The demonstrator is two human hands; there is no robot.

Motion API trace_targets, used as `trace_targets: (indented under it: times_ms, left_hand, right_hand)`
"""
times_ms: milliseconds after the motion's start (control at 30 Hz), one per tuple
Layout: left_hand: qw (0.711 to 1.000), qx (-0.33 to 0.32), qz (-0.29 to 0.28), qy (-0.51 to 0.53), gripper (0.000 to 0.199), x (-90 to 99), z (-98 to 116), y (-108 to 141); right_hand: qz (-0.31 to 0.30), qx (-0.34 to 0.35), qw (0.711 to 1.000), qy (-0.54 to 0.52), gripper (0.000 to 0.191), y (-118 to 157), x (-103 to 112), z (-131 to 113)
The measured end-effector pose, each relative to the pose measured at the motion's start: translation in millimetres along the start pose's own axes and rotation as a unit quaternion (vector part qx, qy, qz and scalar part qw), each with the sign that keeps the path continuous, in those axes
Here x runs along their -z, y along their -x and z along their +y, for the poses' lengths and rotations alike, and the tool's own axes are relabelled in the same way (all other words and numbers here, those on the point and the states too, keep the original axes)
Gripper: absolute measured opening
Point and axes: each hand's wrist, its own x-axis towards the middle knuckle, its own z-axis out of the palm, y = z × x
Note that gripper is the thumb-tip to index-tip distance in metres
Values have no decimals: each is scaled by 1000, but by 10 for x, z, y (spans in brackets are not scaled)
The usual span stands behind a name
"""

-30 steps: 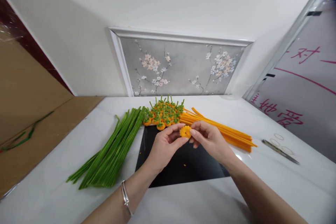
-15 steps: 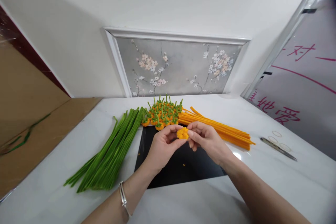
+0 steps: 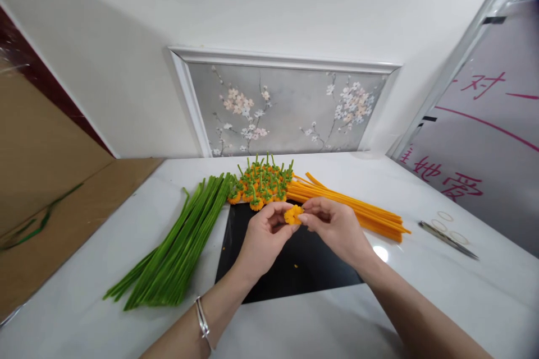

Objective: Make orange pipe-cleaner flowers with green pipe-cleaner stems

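A small orange pipe-cleaner pumpkin (image 3: 292,214), its lobes gathered into a flower-like round, is pinched between my two hands above the black mat (image 3: 290,263). My left hand (image 3: 267,235) grips its left side with thumb and fingers. On the other side, the thumb and fingertips of my right hand (image 3: 332,227) press on its edge. Just behind stands a cluster of finished-looking orange pumpkins with green stems (image 3: 263,179). Orange pipe cleaners (image 3: 357,205) lie beyond my right hand, and a bundle of green pipe cleaners (image 3: 181,247) is left of the mat.
Scissors or tweezers, too unclear to tell, show as a slim metal tool (image 3: 448,240) at the right, beside thin rubber bands (image 3: 445,216). Cardboard (image 3: 63,219) borders the white table (image 3: 126,325) on the left. A whiteboard (image 3: 484,123) with red writing stands right.
The fingers of my right hand have shifted slightly on the orange pumpkin, which has turned a little. Both hands stay in nearly the same place.
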Motion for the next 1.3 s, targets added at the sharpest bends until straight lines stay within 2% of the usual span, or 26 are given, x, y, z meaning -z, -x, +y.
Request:
trace_targets:
  times_ms: [133,267,433,567,700,867,967,1100,1167,1300]
  left_hand:
    - [998,-18,0,-54,21,-14,-16,32]
    - [1000,-6,-2,-30,20,-26,-14,45]
    - [999,20,-8,44,24,-8,-57,12]
    - [999,25,-1,43,26,12,-104,-6]
    - [1000,14,-12,22,25,2,-122,-1]
    - [999,18,-18,46,24,-21,-101,1]
    - [997,43,4,70,25,-20,-111,-4]
    - [995,58,8,77,31,-15,-152,-8]
    - [996,50,5,76,32,-18,-165,-10]
    - [998,30,1,58,27,-32,-168,-19]
  right_hand:
    - [3,21,998,56,13,44,-12,-55]
    - [-24,47,997,63,9,53,4,-65]
    - [-54,7,999,-2,17,20,29,-39]
    - [-67,-15,997,-32,22,-5,53,-35]
    - [-51,21,997,45,17,-11,30,-6]
    - [-5,45,993,112,9,-25,-38,27]
    - [24,76,987,137,12,-24,-63,52]
    - [10,112,981,161,17,-8,-80,89]
    - [8,102,982,156,18,-5,-86,103]
    - [12,29,994,102,16,-20,-92,122]
